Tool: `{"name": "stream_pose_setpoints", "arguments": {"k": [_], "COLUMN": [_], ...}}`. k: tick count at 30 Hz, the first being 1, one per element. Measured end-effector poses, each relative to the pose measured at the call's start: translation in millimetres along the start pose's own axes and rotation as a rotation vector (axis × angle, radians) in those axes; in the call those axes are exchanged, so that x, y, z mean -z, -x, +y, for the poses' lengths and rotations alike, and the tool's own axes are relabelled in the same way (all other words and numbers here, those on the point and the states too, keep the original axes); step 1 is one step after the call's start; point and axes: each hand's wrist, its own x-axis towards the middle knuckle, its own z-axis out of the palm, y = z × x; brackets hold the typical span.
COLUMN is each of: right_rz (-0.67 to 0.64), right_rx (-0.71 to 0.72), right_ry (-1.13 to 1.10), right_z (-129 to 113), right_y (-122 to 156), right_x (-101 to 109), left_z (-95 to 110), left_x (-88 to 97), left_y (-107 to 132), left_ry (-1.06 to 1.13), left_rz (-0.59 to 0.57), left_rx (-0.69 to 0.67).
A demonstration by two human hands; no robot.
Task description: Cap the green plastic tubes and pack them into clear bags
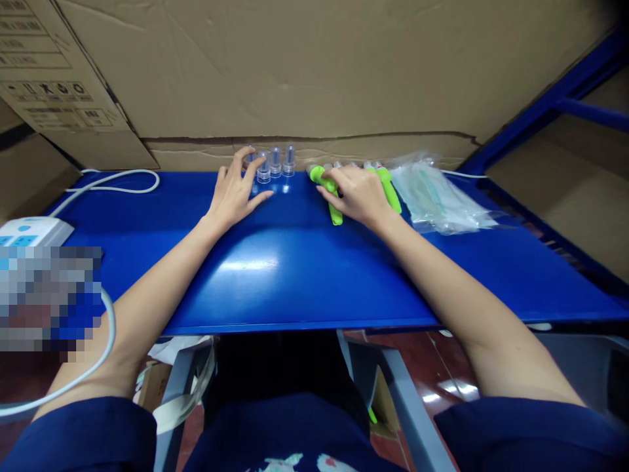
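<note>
My left hand (232, 193) is at the back of the blue table, its fingers apart. Its fingertips reach a short row of small clear plastic bottle-shaped pieces (264, 169); the index finger overlaps the nearest one, and whether it touches I cannot tell. The left thumb stays out to the side. To the right, my right hand (361, 195) has its thumb and index finger on a lime-green piece with a handle (335, 211), which lies slanted on the table. A second lime-green piece (390, 190) is partly hidden behind that hand, among several small clear tips.
A clear plastic bag (437, 196) with pale contents lies right of my right hand. Cardboard (314, 72) walls off the back of the blue table (295, 275). A white power strip (37, 231) and its cable (118, 176) are at the left. A blue frame bar (550, 124) rises at the right.
</note>
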Motion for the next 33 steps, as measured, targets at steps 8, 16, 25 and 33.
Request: {"name": "stream_pose_setpoints", "arguments": {"k": [8, 16, 25, 33], "right_rz": [-0.151, -0.099, 0.071, -0.031], "right_rx": [0.152, 0.079, -0.191, -0.190], "right_ry": [-0.019, -0.026, 0.070, 0.037], "right_z": [-3.8, -4.4, 48.9, 46.3], "right_y": [-1.2, -1.8, -4.9, -6.3], "right_x": [-15.7, -10.5, -36.3, -39.1], "left_z": [-5.4, -5.9, -12.0, -20.4], "left_x": [-4.1, -8.3, -10.3, -29.8], "left_y": [0.7, 2.7, 4.6, -15.7], "left_ry": [-0.028, -0.029, -0.011, 0.093], "left_rz": [0.000, -0.063, -0.131, -0.033], "left_rx": [0.011, 0.016, 0.065, 0.105]}}
